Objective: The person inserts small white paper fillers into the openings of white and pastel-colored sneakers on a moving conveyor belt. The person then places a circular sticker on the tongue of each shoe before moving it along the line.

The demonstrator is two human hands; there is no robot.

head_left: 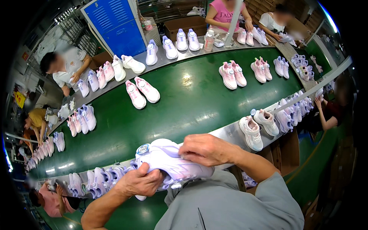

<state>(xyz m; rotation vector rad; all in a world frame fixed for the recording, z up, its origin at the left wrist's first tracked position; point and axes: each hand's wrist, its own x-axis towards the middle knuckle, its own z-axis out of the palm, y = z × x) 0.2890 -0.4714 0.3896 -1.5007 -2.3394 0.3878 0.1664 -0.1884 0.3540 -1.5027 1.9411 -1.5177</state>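
Note:
A pale lavender and white sneaker (180, 168) is held tilted over the near edge of the belt, in front of my body. My left hand (141, 181) grips its left end, with the thumb on top and the fingers curled around it. A round dial (143, 148) shows above that hand. My right hand (205, 149) rests against the upper right part of the sneaker, fingers curled and pressed together. Whatever those fingertips hold, if anything, is hidden. More lavender sneakers (99, 182) stand on the metal ledge just left of my left hand.
A green conveyor belt (184, 111) carries spaced pairs of pink sneakers (142, 92) and lavender ones. White sneakers (251, 132) stand on the near ledge at right, above a cardboard box (289, 153). A slanted metal post (314, 89) crosses at right. Several people work around the belt.

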